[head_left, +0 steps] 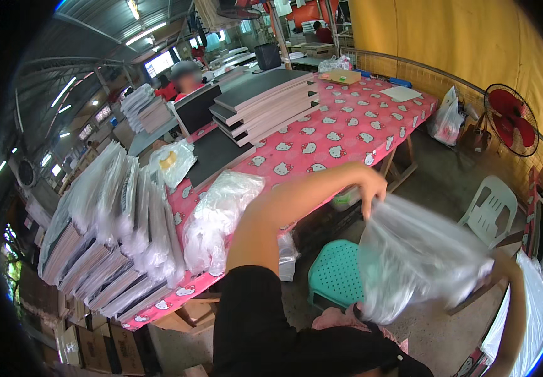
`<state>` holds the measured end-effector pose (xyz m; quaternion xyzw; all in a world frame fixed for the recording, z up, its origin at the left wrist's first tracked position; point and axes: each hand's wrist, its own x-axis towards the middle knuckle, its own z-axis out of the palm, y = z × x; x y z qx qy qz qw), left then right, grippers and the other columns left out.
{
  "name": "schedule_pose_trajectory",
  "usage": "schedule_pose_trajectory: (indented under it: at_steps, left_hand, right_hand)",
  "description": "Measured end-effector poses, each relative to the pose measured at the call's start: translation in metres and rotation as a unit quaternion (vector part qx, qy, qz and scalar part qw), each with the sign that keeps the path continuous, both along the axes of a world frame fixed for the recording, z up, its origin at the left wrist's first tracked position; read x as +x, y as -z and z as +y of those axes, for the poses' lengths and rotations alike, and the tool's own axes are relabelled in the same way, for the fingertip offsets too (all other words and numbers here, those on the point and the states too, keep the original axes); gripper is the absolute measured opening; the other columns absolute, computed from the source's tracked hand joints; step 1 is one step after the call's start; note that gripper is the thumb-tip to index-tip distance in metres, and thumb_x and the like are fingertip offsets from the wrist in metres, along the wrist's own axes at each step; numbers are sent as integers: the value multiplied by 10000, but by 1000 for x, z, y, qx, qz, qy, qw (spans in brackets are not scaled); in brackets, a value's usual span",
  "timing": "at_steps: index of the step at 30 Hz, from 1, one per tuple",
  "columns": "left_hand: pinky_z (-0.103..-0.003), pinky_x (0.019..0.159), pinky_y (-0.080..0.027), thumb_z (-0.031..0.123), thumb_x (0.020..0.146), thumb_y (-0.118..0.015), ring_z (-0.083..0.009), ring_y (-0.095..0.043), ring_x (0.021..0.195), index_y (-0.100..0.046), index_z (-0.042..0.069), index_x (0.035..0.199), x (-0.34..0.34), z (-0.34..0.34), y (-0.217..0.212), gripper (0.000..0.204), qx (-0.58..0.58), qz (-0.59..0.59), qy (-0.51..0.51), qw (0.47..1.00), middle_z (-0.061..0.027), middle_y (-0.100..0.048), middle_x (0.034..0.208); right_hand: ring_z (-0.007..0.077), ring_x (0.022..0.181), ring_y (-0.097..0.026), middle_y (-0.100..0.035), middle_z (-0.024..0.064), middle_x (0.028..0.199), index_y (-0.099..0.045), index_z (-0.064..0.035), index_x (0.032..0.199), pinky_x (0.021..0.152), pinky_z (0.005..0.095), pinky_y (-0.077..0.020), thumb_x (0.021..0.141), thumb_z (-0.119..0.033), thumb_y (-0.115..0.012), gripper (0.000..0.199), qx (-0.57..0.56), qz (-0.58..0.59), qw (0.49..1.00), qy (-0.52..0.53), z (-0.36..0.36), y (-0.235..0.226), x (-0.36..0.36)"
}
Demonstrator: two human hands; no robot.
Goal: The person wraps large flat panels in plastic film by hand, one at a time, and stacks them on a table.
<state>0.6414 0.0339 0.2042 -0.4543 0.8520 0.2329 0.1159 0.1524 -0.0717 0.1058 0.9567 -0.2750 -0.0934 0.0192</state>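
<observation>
A large clear plastic bag point(416, 251) hangs stretched between my two hands, smeared by motion. My left hand point(372, 187) pinches its upper left corner, the arm reaching across in front of the table. At the bag's right end is my right hand point(496, 267), closed on the plastic; its fingers are blurred and partly hidden. Behind the bag's left part stands a green plastic stool point(336, 273). A heap of clear plastic bags point(221, 217) lies on the near edge of the table, left of my left forearm.
Plastic-wrapped slabs point(114, 232) lean in a row on the pink patterned table point(353, 135). Dark-topped boards point(265, 100) are stacked farther back. On the right are a white chair point(491, 210), a red fan point(511, 119) and more leaning wrapped panels point(535, 301). Another person point(186, 81) is beyond the table.
</observation>
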Motion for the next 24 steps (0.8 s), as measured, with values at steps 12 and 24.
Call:
schedule_pose_trajectory:
  at_steps: [12, 24]
  left_hand:
    - [-603, 944, -140, 416, 556, -702, -261, -450, 1071, -497, 63, 1095, -9, 3, 130, 676, 36, -151, 98, 983, -135, -519, 1081]
    - [-439, 893, -352, 480, 620, -664, -245, -511, 997, -550, 90, 1079, -86, -21, 221, 613, 258, -173, 217, 925, -106, -566, 1055]
  right_hand:
    - [373, 1010, -459, -511, 206, 1053, -539, 4, 986, 865, 423, -354, 646, -233, -647, 430, 105, 129, 949, 267, 71, 95, 41]
    - [315, 898, -549, -583, 131, 985, -592, -96, 973, 752, 407, -428, 679, -295, -618, 356, 303, 32, 899, 315, 190, 150, -19]
